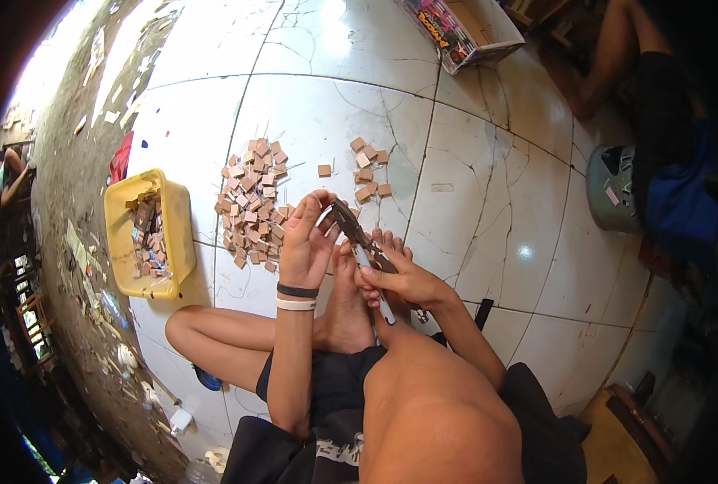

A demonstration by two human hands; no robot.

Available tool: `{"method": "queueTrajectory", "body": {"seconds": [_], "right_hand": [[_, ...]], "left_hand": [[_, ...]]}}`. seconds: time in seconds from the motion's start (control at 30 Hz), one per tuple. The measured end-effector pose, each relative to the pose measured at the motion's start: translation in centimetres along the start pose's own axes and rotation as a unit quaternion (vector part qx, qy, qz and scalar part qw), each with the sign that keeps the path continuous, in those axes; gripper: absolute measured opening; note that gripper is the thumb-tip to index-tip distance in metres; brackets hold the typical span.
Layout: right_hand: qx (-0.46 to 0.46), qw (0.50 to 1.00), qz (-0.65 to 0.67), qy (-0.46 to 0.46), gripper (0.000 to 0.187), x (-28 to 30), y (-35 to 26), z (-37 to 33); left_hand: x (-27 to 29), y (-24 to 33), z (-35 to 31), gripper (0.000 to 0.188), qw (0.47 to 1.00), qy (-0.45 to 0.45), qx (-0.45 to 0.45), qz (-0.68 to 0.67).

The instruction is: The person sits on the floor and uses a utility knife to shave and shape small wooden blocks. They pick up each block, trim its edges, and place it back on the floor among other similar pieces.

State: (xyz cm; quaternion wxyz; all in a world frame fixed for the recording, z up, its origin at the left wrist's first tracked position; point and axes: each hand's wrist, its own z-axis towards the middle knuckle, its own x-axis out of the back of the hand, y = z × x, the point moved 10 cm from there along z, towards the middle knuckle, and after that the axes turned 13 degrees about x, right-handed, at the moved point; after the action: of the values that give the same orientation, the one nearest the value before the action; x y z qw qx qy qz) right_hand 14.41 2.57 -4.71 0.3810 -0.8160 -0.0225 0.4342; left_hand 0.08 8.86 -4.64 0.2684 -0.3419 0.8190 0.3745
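Note:
My right hand [403, 281] is wrapped around the handles of dark pliers [349, 222] with worn, pale patches. The pliers point up and to the left, above my bare feet. At their jaws, my left hand [304, 242] has its thumb and fingertips pinched together; whatever they hold there is too small and hidden to name. Just beyond my left hand lies a heap of small wooden blocks [254, 198], with thin metal pins or wires sticking out among them. A smaller group of such blocks [364, 157] lies farther right, and one single block [324, 170] sits between the two.
A yellow plastic tub [183, 234] with blocks and scraps stands to the left. At the far right are an open printed cardboard box [455, 60], a green container [609, 189] and another person's leg [601, 77]. Littered bare ground [77, 185] borders the cracked white tiles.

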Motion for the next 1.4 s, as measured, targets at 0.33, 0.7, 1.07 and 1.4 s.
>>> {"method": "queueTrajectory", "body": {"seconds": [0.33, 0.7, 1.07, 1.4], "right_hand": [[-0.014, 0.996, 0.085, 0.007, 0.062, -0.3, 2.1, 2.3], [0.012, 0.978, -0.188, 0.084, 0.061, 1.5, -0.4, 1.3], [-0.033, 0.992, -0.076, 0.094, 0.065, 0.6, -4.5, -1.4], [-0.048, 0.996, -0.001, 0.07, 0.061, -0.1, -4.1, -2.1]], "left_hand": [[1.4, 2.5, 0.5, 0.027, 0.995, 0.062, -0.068, 0.04], [1.6, 2.9, 0.3, 0.03, 0.987, 0.07, 0.008, 0.148], [-2.3, 2.8, 0.0, 0.03, 0.962, 0.022, -0.058, 0.264], [-3.6, 2.3, 0.0, 0.027, 0.941, 0.004, -0.072, 0.331]]}}
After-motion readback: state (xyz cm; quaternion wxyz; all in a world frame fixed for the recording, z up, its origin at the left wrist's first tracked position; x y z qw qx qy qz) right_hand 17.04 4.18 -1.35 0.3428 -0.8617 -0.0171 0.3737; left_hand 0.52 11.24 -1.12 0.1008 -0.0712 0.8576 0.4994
